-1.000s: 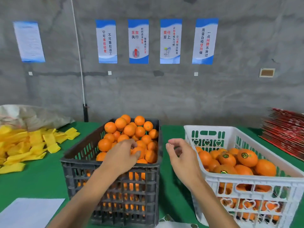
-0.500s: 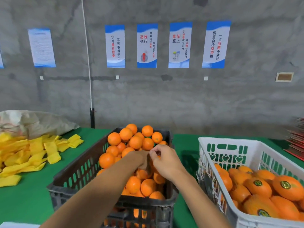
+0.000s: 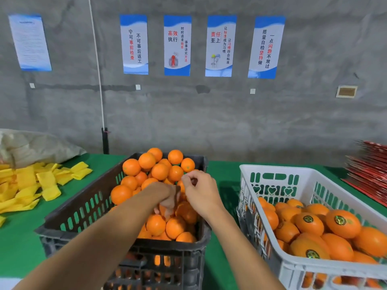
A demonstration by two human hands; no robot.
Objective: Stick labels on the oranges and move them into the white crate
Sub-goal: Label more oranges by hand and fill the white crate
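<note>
Your left fingers (image 3: 165, 208) point down into the black crate (image 3: 88, 208), curled among the oranges (image 3: 159, 170); whether they hold one I cannot tell, since your wrist hides the grip. Left of that crate, yellow pieces (image 3: 31, 185) lie spread on the green table (image 3: 21, 237), with a pale sack (image 3: 35, 145) behind them. Your left hand (image 3: 167, 197) sits low in the heap. Just beside it your right hand (image 3: 201, 193) hovers above the fruit, thumb and forefinger pinched together; what they pinch is too small to tell. Further right, the white crate (image 3: 270, 174) holds labelled oranges (image 3: 341, 222). Red sheets (image 3: 368, 164) are stacked at the far right.
</note>
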